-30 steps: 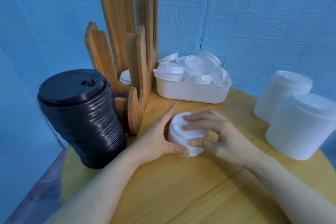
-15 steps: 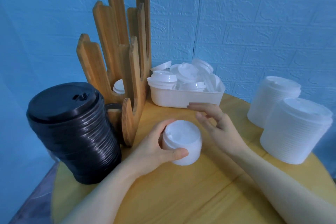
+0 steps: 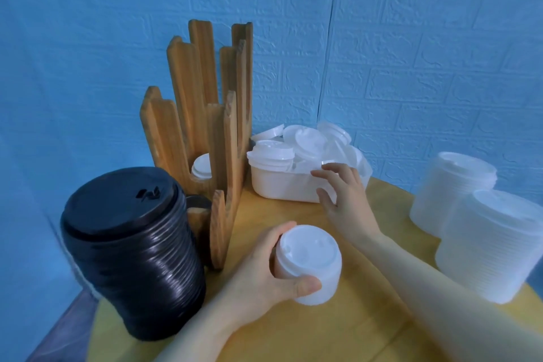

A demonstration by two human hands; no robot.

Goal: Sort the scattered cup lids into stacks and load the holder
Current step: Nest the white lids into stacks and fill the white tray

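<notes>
Soft, even light fills the scene, fairly bright, with no hard-edged shadows anywhere. The black lid stack point(image 3: 129, 253) near the desk's left edge carries thin pale highlights along its ribbed side, and a dim, diffuse shadow sits at its foot. The white lid stacks point(image 3: 487, 241) at the desk's right edge look slightly washed out, their ridges faint. The wide-angle lens bends the picture: the blue brick-pattern wall point(image 3: 411, 53) curves toward the corners, and the wooden holder point(image 3: 205, 114) leans. Detail is mildly soft throughout, most of all on the forearms at the bottom edge and in the far corners.
</notes>
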